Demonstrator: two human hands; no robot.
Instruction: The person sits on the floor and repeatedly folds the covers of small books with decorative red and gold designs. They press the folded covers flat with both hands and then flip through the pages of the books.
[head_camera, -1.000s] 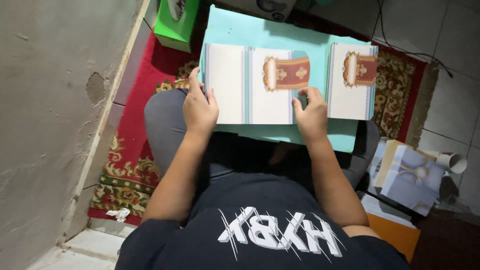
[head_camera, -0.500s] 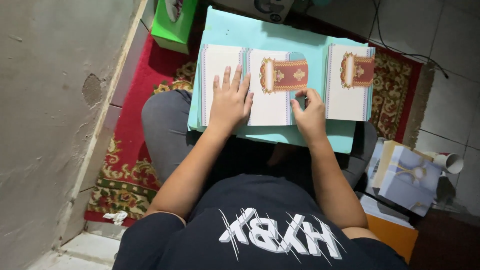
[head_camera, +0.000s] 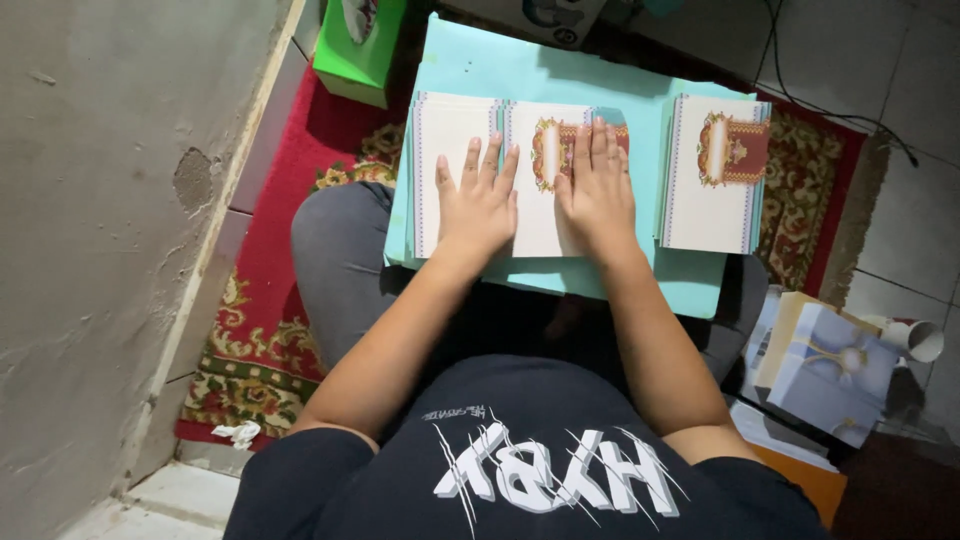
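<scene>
Both hands are flat on the work. The left hand (head_camera: 478, 205) lies spread, palm down, fingers apart, on an opened white card (head_camera: 535, 215), gripping nothing. Just beside it, the right hand (head_camera: 597, 187) presses flat on the card's ornamented half, fingers close together, also holding nothing. Under both palms sits a pale turquoise board (head_camera: 560, 70). Off to the right hand's outer side, near but apart, rests a stack of matching cards (head_camera: 710, 180); its depth is hard to judge.
</scene>
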